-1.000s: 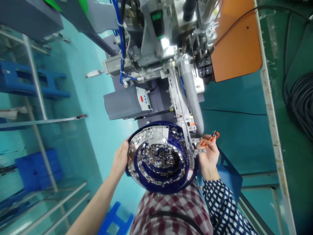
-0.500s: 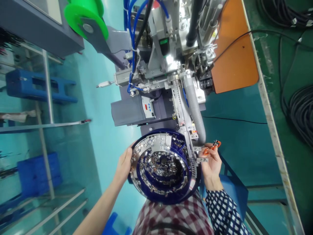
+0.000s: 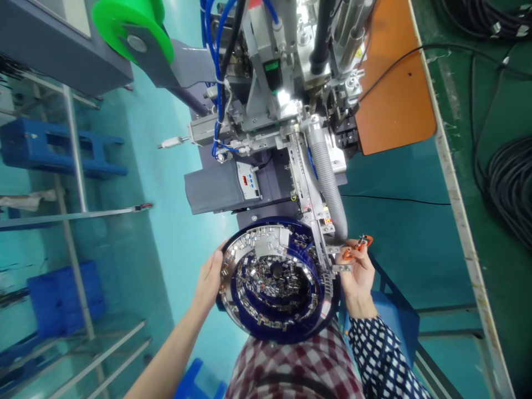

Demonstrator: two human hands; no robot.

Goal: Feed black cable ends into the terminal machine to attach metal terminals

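Note:
A dark-blue vibratory feeder bowl stands in front of me, with many small shiny metal parts inside and along its spiral track. My left hand grips the bowl's left edge, thumb along the rim and the other fingers partly hidden behind it. On the other side, my right hand is closed around small orange-handled pliers, whose jaws are hard to make out. It is beside the bowl's right rim, close to the metal feed rail that runs from the bowl up to the machine.
A grey ribbed hose runs beside the rail. Left of it sits a grey controller box with a red display. The machine, a green spool, an orange board and coiled black cables lie further out.
The whole view has shifted slightly, with the machine appearing a little further left. Both hands keep their places at the bowl, and the pliers stay in my right hand.

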